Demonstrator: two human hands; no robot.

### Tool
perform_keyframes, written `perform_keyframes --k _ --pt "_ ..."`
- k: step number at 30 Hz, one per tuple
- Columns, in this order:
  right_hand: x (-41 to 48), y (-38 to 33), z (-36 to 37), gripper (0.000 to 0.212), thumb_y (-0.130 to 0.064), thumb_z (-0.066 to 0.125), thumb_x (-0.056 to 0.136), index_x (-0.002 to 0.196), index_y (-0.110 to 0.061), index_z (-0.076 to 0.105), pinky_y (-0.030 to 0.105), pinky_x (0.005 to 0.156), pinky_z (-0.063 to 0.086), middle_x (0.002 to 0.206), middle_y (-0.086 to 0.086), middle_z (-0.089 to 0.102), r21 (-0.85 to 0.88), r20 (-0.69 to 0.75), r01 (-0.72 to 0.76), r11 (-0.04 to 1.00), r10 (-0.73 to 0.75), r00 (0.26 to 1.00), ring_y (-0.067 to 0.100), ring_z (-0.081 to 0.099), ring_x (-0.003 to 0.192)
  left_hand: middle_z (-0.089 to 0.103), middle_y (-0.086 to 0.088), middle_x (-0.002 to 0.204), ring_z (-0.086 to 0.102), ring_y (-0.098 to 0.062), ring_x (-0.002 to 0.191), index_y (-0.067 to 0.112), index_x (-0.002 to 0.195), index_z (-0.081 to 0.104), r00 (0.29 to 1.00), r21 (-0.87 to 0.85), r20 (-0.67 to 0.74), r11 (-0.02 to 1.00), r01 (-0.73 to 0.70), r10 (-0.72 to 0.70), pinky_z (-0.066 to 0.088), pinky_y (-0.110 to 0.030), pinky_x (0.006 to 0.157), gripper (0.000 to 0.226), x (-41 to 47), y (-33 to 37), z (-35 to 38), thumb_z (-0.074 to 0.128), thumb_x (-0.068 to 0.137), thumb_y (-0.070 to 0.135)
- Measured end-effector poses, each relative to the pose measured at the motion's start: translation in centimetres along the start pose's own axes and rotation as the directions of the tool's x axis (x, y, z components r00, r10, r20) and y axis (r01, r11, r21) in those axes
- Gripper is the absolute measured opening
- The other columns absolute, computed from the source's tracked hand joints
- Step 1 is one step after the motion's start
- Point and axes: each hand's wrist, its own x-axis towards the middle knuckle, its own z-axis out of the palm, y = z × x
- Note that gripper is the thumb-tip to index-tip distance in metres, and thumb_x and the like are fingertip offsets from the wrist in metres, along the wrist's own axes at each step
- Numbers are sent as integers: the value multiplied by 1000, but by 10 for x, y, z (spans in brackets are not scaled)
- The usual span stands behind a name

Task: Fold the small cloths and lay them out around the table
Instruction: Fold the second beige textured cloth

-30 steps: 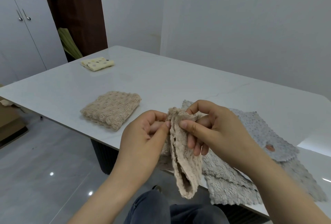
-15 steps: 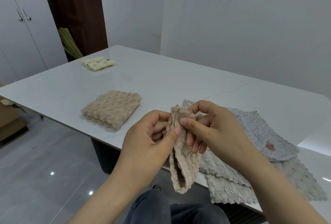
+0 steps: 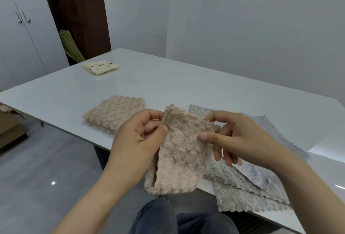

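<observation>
And there it opens! The fluffy beige small cloth [image 3: 179, 155], a narrow bunched strip hanging between two close-set hands a second ago, is now pulled out wide into a doubled panel. The left-hand grip [image 3: 138, 140] has slid out to the upper left corner, thumb pressed on the front and fingers curled behind. The right-hand grip [image 3: 239, 136] has drawn away to the right edge and pinches it between thumb and forefinger, the other fingers hanging loose below. Both are closed on this one cloth, which is held in the air over the near edge of the pale glossy desk [image 3: 168, 84], its lower fold dangling towards the person's jeans-clad knees [image 3: 168, 218].

What that means, to my eye: the edges are being squared up, so the fold is under way but not finished, and this cloth has yet to be set down.

Around it, a folded beige textured cloth [image 3: 113, 114] already lies near the front edge to the left, and a folded pale yellow dotted cloth [image 3: 100, 67] sits far off by the far left corner.

The snag is the pile of unfolded grey fluffy cloths [image 3: 242, 183] right behind the right hand, spilling over the near edge. It takes up the nearest landing spot, so this one likely needs a place elsewhere.
</observation>
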Motion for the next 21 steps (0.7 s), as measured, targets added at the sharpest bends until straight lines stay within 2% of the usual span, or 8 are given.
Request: perform_keyframes --k 2,6,8,10,13,16,18,21 --pt "-1 2 -4 43 -42 70 80 115 -30 50 27 44 44 58 8 69 -56 30 -14 998 15 999 17 56 40 61 -16 63 48 -8 53 22 88 63 1000 -26 11 999 20 -20 40 -7 52 16 2 0 -3 62 86 6" --pt "-2 3 -7 54 -52 70 72 116 -37 43 29 46 40 60 6 70 -116 88 -44 992 54 995 16 50 40 46 -15 62 33 -4 37 17 88 63 997 -73 31 995 71 -69 33 -7 39 15 5 0 -8 59 88 3" --pt "-2 5 -8 45 -53 69 74 109 -35 49 28 46 38 57 6 69 -125 92 -20 992 31 995 16 47 38 47 -14 61 33 -4 36 17 89 63 997 -67 17 995 72 -71 32 -8 38 15 7 -2 -11 59 88 3" --pt "-2 6 -8 29 -53 68 75 91 -33 55 29 46 40 56 6 67 -122 58 14 992 -7 998 17 46 39 52 -11 58 36 -5 38 20 90 63 998 -42 -13 998 55 -56 34 -11 39 16 8 -6 -12 59 88 4" --pt "-2 8 -6 33 -54 67 78 74 -27 49 36 48 47 68 -2 68 -191 -20 57 980 -62 998 14 54 42 66 5 59 45 -4 42 26 91 63 996 41 -87 999 8 -4 39 -11 44 16 9 -12 -12 62 88 10" --pt "0 11 -2 28 -59 62 77 71 -37 46 24 56 42 75 -25 55 -307 -70 109 945 -137 988 -2 56 60 65 17 58 49 2 45 27 89 63 990 114 -132 993 -39 54 39 -7 48 14 8 -16 -8 62 88 13" --pt "2 13 -1 26 -60 61 77 72 -40 45 17 59 34 79 -26 48 -345 -68 164 924 -199 978 -6 50 67 65 17 61 52 5 50 27 89 63 985 129 -154 990 -52 72 39 -5 52 13 7 -17 -6 61 88 14" --pt "3 16 1 28 -64 61 72 90 -44 54 15 67 38 91 -34 54 -302 -45 170 938 -192 980 -12 53 82 65 16 64 54 4 56 22 90 64 982 110 -170 992 -63 81 41 -5 55 11 7 -18 -5 58 90 13"
